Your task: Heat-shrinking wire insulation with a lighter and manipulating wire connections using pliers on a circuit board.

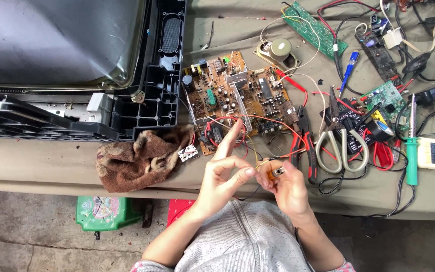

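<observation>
Both hands hover just off the tabletop (51,166) edge: the right hand (289,187) pinches a small orange component (274,173) while the left hand (222,179) closes thumb and forefinger on its thin wire (256,162), index raised, the brown circuit board (237,98) just beyond the fingers.

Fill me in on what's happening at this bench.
A person sits at a cloth-covered workbench. The right hand holds a small orange part with thin wires; the left hand pinches one of those wires. Just beyond lies a brown circuit board, with red-handled pliers, scissors and a green soldering iron alongside. An opened television set lies at the left.
</observation>
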